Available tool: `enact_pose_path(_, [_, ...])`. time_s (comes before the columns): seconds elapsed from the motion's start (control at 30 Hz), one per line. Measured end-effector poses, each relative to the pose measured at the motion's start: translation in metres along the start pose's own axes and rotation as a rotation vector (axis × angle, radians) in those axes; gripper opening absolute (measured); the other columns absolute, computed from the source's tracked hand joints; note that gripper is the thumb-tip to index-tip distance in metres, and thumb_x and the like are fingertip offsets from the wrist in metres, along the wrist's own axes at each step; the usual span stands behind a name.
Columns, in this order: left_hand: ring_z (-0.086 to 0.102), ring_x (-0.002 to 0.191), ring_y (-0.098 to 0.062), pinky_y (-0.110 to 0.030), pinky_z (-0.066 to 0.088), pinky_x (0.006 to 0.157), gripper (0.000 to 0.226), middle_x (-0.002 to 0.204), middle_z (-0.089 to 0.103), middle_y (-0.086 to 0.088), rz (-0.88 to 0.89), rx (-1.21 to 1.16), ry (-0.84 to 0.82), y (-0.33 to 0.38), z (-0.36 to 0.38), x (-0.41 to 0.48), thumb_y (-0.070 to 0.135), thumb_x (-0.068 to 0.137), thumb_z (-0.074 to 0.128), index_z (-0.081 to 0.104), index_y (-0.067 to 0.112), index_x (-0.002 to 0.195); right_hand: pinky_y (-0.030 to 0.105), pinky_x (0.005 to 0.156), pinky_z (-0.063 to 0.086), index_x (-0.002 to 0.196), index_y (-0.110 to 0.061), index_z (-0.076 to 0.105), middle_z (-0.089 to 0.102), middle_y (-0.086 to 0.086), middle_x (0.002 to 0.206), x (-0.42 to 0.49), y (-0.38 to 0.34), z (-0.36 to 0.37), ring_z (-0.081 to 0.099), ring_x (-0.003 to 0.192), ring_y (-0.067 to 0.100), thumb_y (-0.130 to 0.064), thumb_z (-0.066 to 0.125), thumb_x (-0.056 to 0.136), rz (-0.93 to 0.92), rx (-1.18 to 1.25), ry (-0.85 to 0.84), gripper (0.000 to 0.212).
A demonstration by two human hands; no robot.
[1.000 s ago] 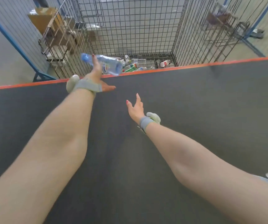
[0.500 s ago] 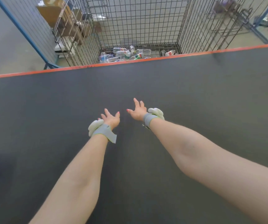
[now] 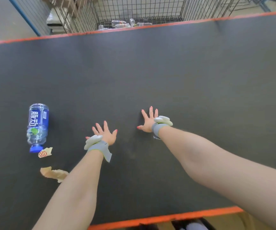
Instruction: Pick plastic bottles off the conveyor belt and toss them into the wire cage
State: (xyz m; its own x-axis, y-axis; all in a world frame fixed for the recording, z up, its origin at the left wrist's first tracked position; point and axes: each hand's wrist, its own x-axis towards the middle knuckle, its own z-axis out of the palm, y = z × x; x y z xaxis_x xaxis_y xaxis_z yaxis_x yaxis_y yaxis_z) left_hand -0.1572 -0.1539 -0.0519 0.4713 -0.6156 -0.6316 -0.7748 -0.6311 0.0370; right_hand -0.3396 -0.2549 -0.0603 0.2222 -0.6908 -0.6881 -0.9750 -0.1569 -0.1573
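Observation:
A clear plastic bottle (image 3: 37,127) with a blue label and blue cap lies on the dark conveyor belt (image 3: 150,72) at the left, cap pointing toward me. My left hand (image 3: 105,133) hovers over the belt to the right of the bottle, fingers spread, holding nothing. My right hand (image 3: 148,119) is further right and slightly farther out, also spread and empty. The wire cage (image 3: 140,9) stands beyond the belt's far orange edge, with several bottles (image 3: 122,24) lying on its floor.
Two scraps of brown paper lie by the bottle's cap: a small printed one (image 3: 45,152) and a larger torn one (image 3: 54,173) beside my left forearm. The belt's near orange edge (image 3: 167,218) runs along the bottom. A blue-framed mesh fence (image 3: 31,15) stands at far left.
The bottle my left hand held was thrown into the cage. Both hands drew back toward me and spread. A blue-labelled bottle and paper scraps came in from the left.

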Motion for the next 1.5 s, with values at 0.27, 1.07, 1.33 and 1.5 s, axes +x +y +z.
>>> enact_pose_path(0.27, [0.004, 0.148, -0.02, -0.052, 0.01, 0.117, 0.062, 0.161, 0.008, -0.001, 0.192, -0.138, 0.248, 0.007, -0.027, -0.017, 0.039, 0.1, 0.04, 0.014, 0.021, 0.153, 0.048, 0.121, 0.004, 0.155, -0.03, -0.005, -0.02, 0.002, 0.161, -0.025, -0.027, -0.007, -0.012, 0.149, 0.029, -0.046, 0.047, 0.097, 0.009, 0.223, 0.027, 0.079])
enact_pose_path(1.07, [-0.014, 0.148, -0.029, -0.054, 0.003, 0.119, 0.072, 0.16, -0.015, -0.008, -0.025, -0.299, 0.157, 0.032, -0.11, 0.083, 0.039, 0.101, 0.035, -0.009, 0.017, 0.153, 0.045, 0.109, 0.031, 0.153, -0.034, -0.006, 0.029, 0.013, 0.136, 0.063, -0.114, -0.1, 0.039, 0.125, 0.037, -0.032, 0.062, 0.085, -0.004, 0.759, 0.241, 0.096])
enact_pose_path(1.33, [-0.012, 0.148, -0.029, -0.054, 0.006, 0.118, 0.071, 0.161, -0.011, -0.007, 0.006, -0.372, 0.238, 0.1, -0.185, 0.181, 0.037, 0.101, 0.036, -0.006, 0.016, 0.154, 0.045, 0.113, 0.032, 0.155, -0.029, 0.0, 0.024, 0.016, 0.153, 0.185, -0.144, -0.327, 0.035, 0.138, 0.035, -0.053, 0.065, 0.085, -0.135, 1.176, 0.394, 0.097])
enact_pose_path(1.5, [-0.015, 0.147, -0.03, -0.058, 0.007, 0.117, 0.072, 0.16, -0.015, -0.006, 0.047, -0.28, 0.162, 0.11, -0.171, 0.194, 0.04, 0.101, 0.035, -0.01, 0.019, 0.153, 0.047, 0.116, 0.027, 0.155, -0.03, -0.003, 0.014, 0.014, 0.158, 0.213, -0.124, -0.292, 0.026, 0.143, 0.033, -0.048, 0.059, 0.09, -0.122, 0.948, 0.338, 0.092])
